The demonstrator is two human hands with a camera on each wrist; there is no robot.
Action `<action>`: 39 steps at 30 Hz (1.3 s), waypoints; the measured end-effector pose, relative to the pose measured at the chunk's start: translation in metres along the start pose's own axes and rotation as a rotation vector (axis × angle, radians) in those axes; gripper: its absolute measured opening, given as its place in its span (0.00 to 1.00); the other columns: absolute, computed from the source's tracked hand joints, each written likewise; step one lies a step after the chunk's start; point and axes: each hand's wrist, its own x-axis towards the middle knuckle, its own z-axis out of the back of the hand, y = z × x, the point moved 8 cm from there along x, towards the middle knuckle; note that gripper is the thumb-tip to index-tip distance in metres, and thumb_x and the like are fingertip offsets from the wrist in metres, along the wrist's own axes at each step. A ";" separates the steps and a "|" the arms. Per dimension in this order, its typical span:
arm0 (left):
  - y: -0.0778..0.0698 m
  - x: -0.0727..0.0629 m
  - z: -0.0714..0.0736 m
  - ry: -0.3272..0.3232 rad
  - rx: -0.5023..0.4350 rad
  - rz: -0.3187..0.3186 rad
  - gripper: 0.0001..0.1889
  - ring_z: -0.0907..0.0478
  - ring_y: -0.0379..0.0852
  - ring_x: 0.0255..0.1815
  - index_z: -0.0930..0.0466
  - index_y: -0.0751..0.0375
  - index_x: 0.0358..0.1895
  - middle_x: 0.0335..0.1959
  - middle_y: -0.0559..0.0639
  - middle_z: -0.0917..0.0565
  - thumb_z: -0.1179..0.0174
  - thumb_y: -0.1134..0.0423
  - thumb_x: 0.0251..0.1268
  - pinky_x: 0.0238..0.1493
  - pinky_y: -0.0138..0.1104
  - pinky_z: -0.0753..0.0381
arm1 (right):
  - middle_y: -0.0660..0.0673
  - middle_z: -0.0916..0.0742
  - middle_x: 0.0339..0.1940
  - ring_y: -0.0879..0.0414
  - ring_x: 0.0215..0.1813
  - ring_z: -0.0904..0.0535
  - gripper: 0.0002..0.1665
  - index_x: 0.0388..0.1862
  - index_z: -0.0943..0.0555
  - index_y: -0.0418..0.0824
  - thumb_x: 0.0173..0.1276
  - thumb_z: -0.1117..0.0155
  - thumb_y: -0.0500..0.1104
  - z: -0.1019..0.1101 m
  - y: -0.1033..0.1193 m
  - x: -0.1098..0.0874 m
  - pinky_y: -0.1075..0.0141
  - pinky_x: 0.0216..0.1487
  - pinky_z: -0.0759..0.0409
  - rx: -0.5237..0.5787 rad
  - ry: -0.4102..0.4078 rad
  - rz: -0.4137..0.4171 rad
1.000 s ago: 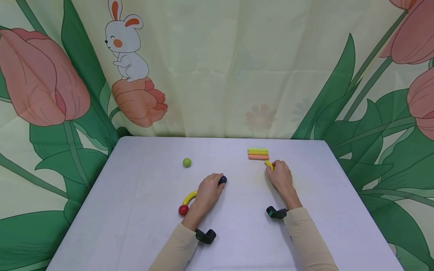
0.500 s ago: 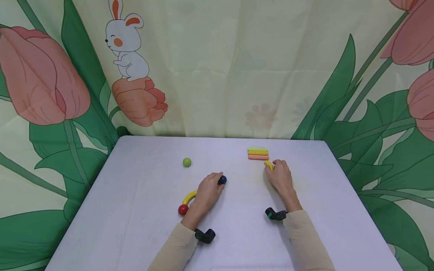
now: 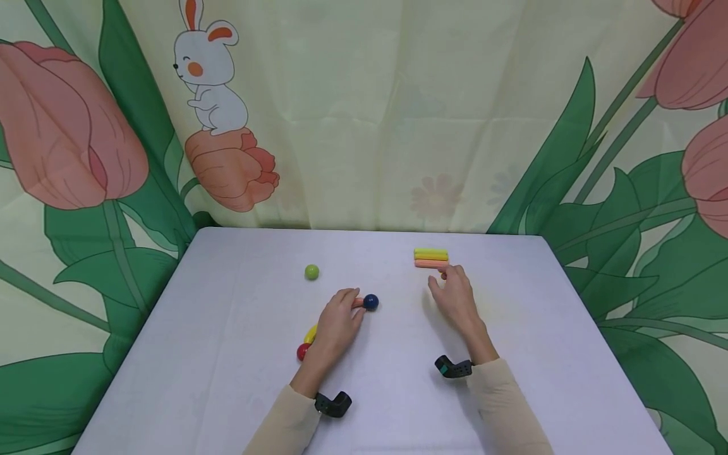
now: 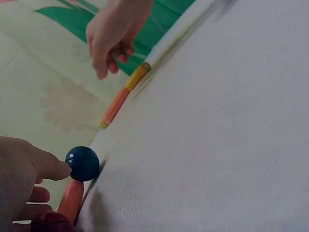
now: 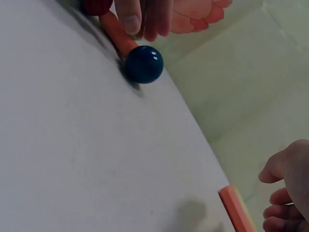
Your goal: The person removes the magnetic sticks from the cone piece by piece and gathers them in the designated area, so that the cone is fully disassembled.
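Note:
My left hand [image 3: 338, 322] hovers beside a blue ball [image 3: 371, 302] with an orange stick [image 4: 72, 199] meeting it. Its thumb is straight near the ball in the left wrist view, and the fingers are loose, not gripping. At the stick's other end is a dark red ball [image 4: 52, 222]. A yellow curved piece [image 3: 310, 334] meets a red ball [image 3: 304, 352], both partly behind my left hand. My right hand [image 3: 454, 297] hangs with loosely bent, empty fingers just before the far sticks. Below it in the left wrist view lies a yellow piece [image 4: 138, 76].
Yellow sticks [image 3: 430, 251] and a salmon stick [image 3: 430, 263] lie side by side at the back right of the white table [image 3: 239, 303]. A green ball [image 3: 311, 272] rests at the back left. A printed curtain [image 3: 352, 126] hangs behind the table.
My left hand has drawn back leftward from the blue ball, uncovering it and a bit of the orange stick. My right hand has let go of the yellow curved piece and shifted left.

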 end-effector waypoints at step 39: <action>0.024 -0.011 -0.005 -0.089 0.095 0.091 0.12 0.28 0.45 0.33 0.15 0.68 0.47 0.35 0.54 0.22 0.33 0.65 0.63 0.35 0.33 0.22 | 0.43 0.20 0.49 0.60 0.38 0.27 0.26 0.61 0.22 0.35 0.68 0.31 0.46 -0.097 0.090 -0.049 0.68 0.40 0.22 0.031 0.204 0.381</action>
